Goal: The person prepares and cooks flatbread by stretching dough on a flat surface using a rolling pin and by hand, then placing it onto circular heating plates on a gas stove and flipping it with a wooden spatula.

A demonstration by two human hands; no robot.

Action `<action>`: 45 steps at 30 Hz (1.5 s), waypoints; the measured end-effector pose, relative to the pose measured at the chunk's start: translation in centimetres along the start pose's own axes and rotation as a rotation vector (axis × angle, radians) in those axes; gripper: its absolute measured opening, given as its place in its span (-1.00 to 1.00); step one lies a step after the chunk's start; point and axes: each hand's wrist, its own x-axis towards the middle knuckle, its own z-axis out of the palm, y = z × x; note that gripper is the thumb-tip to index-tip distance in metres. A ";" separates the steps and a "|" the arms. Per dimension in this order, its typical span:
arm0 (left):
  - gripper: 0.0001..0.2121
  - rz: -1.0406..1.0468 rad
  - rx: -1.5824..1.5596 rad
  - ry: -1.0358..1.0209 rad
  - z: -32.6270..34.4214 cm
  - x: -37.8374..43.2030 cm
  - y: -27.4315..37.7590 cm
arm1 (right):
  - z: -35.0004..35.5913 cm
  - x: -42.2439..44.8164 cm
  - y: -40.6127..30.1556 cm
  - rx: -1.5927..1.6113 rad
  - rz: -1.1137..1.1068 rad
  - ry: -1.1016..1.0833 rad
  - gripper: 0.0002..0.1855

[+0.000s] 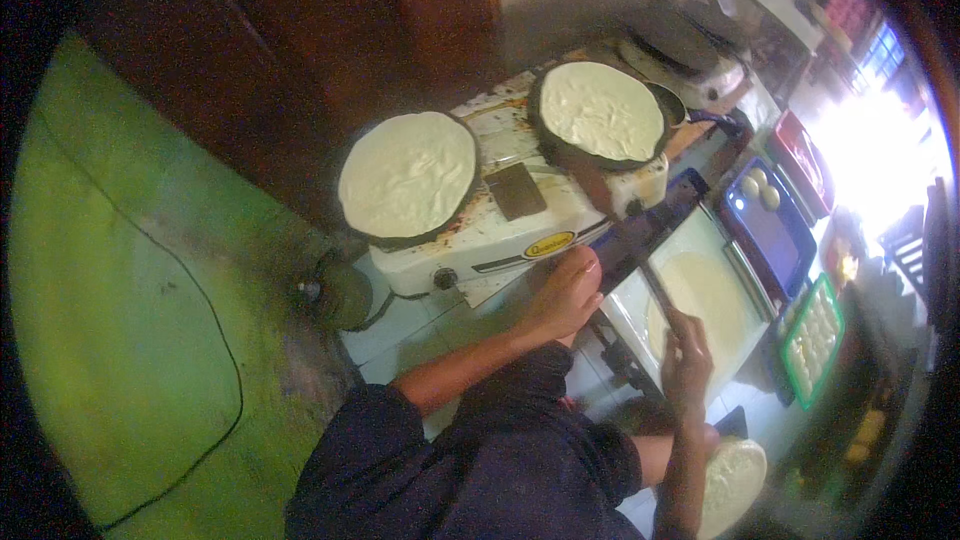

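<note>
My left hand is curled in front of the two-burner stove, above my leg. Its palm side is hidden, so I cannot tell if it holds anything. My right hand grips the thin handle of a long spatula. The tool's brown, blurred blade end reaches up to the front of the right griddle. A pale round flatbread covers the left griddle. Another pale, wrinkled flatbread lies on the right griddle. Below the spatula handle is a square tray with creamy batter.
A brown square plate lies between the griddles. To the right are a blue tray with several pale balls, a red tray and a green-rimmed tray of dough pieces. A pale flatbread is by my right forearm. A cable hangs along the green wall.
</note>
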 end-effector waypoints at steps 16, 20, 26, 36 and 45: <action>-0.71 -0.374 -0.242 0.136 -5.2 -7.3 -5.7 | 2.8 2.2 -12.0 -0.018 -0.335 -0.502 -0.75; -0.72 -0.371 -0.211 0.136 -5.4 -7.2 -5.6 | 2.5 2.6 -12.4 -0.044 -0.292 -0.524 -0.74; -0.75 -0.484 -0.310 0.112 -5.9 -7.1 -5.3 | 2.1 3.3 -12.3 -0.114 -0.340 -0.517 -0.74; -0.73 -0.448 -0.166 0.091 -5.1 -8.2 -7.6 | 2.2 3.3 -12.9 -0.103 -0.331 -0.516 -0.65; -0.69 -0.314 -0.241 0.127 -5.5 -9.8 -7.0 | 16.7 2.5 -13.9 -0.035 -0.449 -0.462 -0.43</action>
